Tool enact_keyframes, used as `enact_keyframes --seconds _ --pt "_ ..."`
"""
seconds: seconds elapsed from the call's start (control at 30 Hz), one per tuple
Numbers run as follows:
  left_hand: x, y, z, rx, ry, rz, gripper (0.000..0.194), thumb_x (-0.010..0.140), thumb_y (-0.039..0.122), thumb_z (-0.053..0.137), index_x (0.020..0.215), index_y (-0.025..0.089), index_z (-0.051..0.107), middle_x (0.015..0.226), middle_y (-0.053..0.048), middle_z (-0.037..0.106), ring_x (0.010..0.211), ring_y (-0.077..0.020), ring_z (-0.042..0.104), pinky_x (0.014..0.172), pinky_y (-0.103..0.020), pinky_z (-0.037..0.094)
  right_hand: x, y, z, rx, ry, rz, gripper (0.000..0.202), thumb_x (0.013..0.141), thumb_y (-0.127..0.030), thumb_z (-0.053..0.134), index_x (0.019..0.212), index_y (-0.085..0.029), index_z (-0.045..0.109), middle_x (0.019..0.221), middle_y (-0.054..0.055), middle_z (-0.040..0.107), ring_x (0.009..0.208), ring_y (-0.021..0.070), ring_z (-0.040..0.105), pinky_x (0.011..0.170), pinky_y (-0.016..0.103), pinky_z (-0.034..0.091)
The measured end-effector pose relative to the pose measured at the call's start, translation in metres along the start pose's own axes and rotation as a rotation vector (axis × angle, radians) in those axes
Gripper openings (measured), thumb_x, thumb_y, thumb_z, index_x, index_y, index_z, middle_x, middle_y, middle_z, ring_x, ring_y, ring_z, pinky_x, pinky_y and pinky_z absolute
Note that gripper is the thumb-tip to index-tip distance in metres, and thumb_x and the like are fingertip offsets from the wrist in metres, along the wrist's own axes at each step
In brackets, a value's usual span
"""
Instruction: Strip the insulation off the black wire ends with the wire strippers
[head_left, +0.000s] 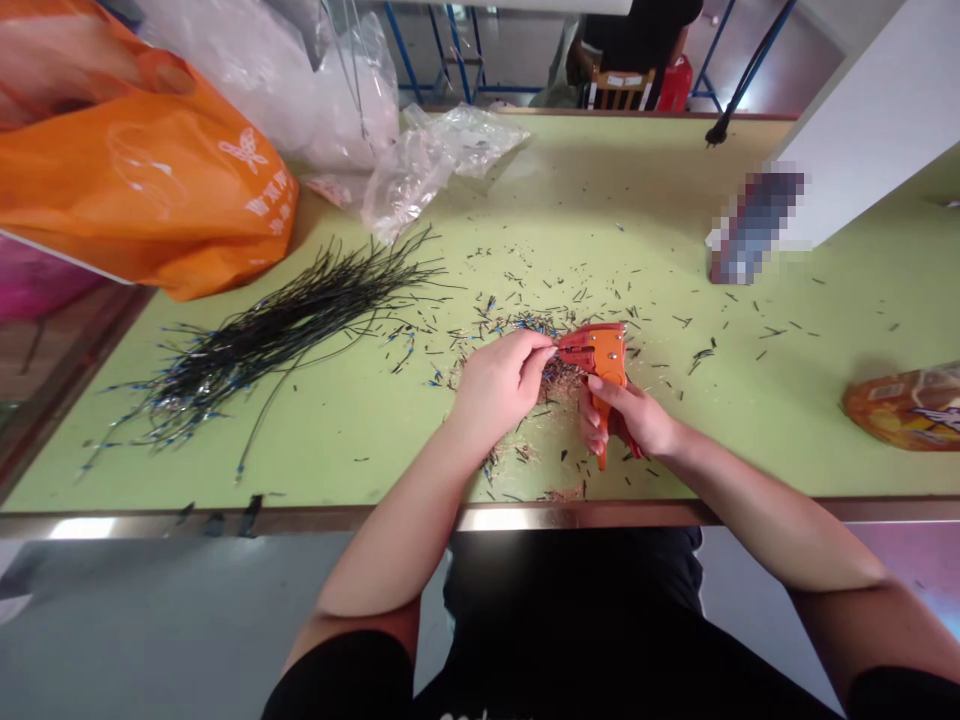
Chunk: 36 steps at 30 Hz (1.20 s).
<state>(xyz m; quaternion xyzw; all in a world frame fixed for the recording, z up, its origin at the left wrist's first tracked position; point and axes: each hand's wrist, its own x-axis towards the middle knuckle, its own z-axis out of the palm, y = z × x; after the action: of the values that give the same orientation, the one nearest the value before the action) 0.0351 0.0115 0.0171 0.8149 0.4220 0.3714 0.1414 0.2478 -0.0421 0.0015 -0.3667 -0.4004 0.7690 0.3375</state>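
Observation:
My right hand (626, 415) is wrapped round the handles of an orange and red wire stripper (606, 355), its jaws pointing left. At those jaws, the fingertips of my left hand (506, 380) are pinched together; what they hold is too small to make out. Beneath and around both hands lies a scatter of short black offcuts, blue bits and copper-coloured strands (551, 395). A long bundle of black wires (292, 315), several with blue ends, rests on the green table (405, 430) to the left of my hands.
An orange bag (195, 190) stands at the back left, beside clear plastic bags (450, 150). A white panel (862, 120) rises at the back right. At the right edge lies an orange-brown package (907, 405). A person (637, 40) sits beyond the table.

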Motion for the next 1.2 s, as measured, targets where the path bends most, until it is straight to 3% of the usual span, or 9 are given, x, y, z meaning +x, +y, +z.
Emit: enact_keyframes --seconds 0.27,0.4,0.53,0.63,0.77,0.9,1.0,1.1,1.2 --pt "0.001 0.003 -0.001 0.175 -0.086 0.022 0.025 0.109 0.027 0.043 0.098 0.023 0.064 0.079 -0.003 0.071 0.069 -0.0194 0.064 0.062 -0.032 0.040 0.001 0.012 0.010 0.023 0.048 -0.070 0.063 0.091 -0.078 0.064 0.064 -0.022 0.052 0.047 -0.007 0.045 0.040 0.0125 0.048 0.046 0.028 0.046" --pt "-0.001 0.002 0.003 0.190 -0.050 0.068 0.023 0.107 0.023 0.044 0.097 0.023 0.064 0.074 -0.002 0.069 0.063 -0.0184 0.061 0.058 -0.032 0.036 0.002 0.015 0.015 0.052 0.087 -0.099 0.063 0.090 -0.079 0.062 0.063 -0.024 0.048 0.044 -0.009 0.037 0.035 0.0104 0.035 0.040 0.026 0.036" --pt "-0.001 -0.003 0.005 0.175 0.018 0.110 0.023 0.101 0.013 0.046 0.096 0.024 0.065 0.075 0.000 0.071 0.065 -0.0174 0.063 0.059 -0.032 0.040 -0.003 0.012 0.018 0.097 0.010 -0.083 0.061 0.089 -0.080 0.062 0.070 -0.024 0.051 0.048 -0.008 0.041 0.039 0.0111 0.036 0.043 0.027 0.041" --pt "0.006 -0.022 -0.006 0.134 0.192 0.082 0.023 0.103 0.015 0.045 0.097 0.025 0.065 0.079 0.001 0.071 0.067 -0.0158 0.062 0.062 -0.031 0.044 -0.018 -0.005 0.013 0.097 0.067 -0.215 0.055 0.090 -0.073 0.066 0.069 -0.024 0.052 0.050 -0.006 0.042 0.042 0.0132 0.040 0.047 0.029 0.044" --pt "0.018 -0.057 -0.027 0.087 0.621 -0.205 0.032 0.112 0.039 0.045 0.089 0.022 0.059 0.078 0.002 0.063 0.066 -0.0109 0.055 0.062 -0.028 0.043 -0.035 -0.039 -0.006 0.108 0.368 -0.550 0.048 0.092 -0.067 0.068 0.070 -0.027 0.051 0.058 -0.003 0.040 0.053 0.0178 0.044 0.064 0.037 0.053" --pt "0.014 -0.044 -0.015 0.044 0.430 -0.182 0.027 0.108 0.043 0.057 0.096 0.022 0.068 0.063 0.007 0.057 0.052 -0.0085 0.045 0.055 -0.027 0.038 -0.027 -0.037 -0.016 0.040 0.400 -0.557 0.044 0.095 -0.070 0.060 0.086 -0.027 0.062 0.079 0.004 0.058 0.071 0.0226 0.061 0.074 0.043 0.058" --pt "0.003 -0.011 0.005 0.105 0.221 -0.047 0.022 0.107 0.034 0.057 0.101 0.022 0.073 0.073 0.001 0.071 0.061 -0.0126 0.061 0.062 -0.029 0.045 -0.014 -0.013 -0.011 -0.026 0.303 -0.470 0.046 0.093 -0.070 0.065 0.104 -0.025 0.065 0.100 0.008 0.068 0.082 0.0246 0.068 0.076 0.042 0.060" --pt "-0.004 0.012 0.013 0.137 0.148 0.045 0.022 0.107 0.030 0.056 0.103 0.022 0.075 0.088 -0.004 0.080 0.076 -0.0173 0.072 0.069 -0.030 0.050 -0.009 0.005 -0.003 -0.113 0.242 -0.427 0.047 0.093 -0.068 0.070 0.114 -0.026 0.065 0.106 0.009 0.070 0.097 0.0272 0.071 0.088 0.044 0.061" --pt "-0.007 0.018 0.013 0.160 0.116 0.082 0.020 0.106 0.026 0.055 0.102 0.022 0.075 0.087 -0.005 0.080 0.077 -0.0185 0.074 0.067 -0.031 0.049 -0.009 0.012 0.001 -0.122 0.269 -0.394 0.050 0.092 -0.069 0.072 0.118 -0.027 0.065 0.111 0.008 0.072 0.112 0.0285 0.070 0.097 0.045 0.060"
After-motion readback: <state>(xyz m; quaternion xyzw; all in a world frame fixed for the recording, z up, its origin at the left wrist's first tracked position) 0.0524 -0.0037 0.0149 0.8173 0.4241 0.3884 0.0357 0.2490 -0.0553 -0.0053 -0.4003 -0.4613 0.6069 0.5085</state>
